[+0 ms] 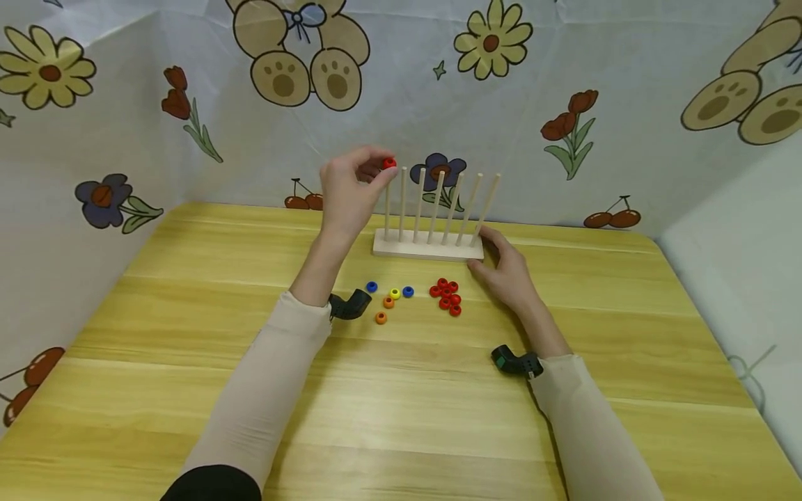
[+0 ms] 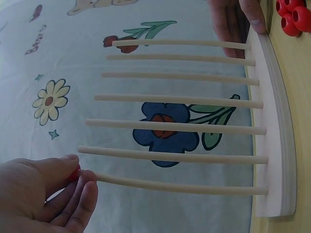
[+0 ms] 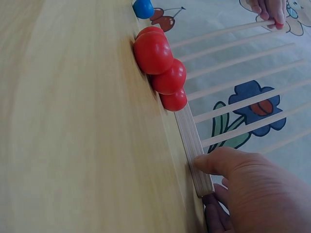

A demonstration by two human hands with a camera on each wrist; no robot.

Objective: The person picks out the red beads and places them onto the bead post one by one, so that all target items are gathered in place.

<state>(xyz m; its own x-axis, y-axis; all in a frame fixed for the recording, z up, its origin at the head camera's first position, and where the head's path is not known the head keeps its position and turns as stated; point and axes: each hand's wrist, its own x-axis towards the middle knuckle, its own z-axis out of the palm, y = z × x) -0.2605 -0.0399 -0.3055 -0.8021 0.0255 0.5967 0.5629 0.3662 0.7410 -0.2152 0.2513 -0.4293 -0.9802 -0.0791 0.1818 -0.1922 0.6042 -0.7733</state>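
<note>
A wooden peg rack (image 1: 429, 248) with a row of several upright thin pegs stands toward the back of the table. My left hand (image 1: 352, 182) pinches a red bead (image 1: 389, 163) between thumb and fingers, right at the tip of the leftmost peg (image 2: 180, 186). In the left wrist view the fingers mostly cover that bead. With thumb in front and fingers behind, my right hand (image 1: 506, 273) grips the right end of the rack's base (image 3: 193, 153). All the pegs show bare wood below the held bead.
Before the rack lies a cluster of several red beads (image 1: 446, 293). Left of them are two blue beads (image 1: 409, 292), one yellow bead (image 1: 395, 294) and two orange beads (image 1: 381, 318). A patterned cloth (image 1: 401, 90) hangs behind the wooden table (image 1: 401, 403).
</note>
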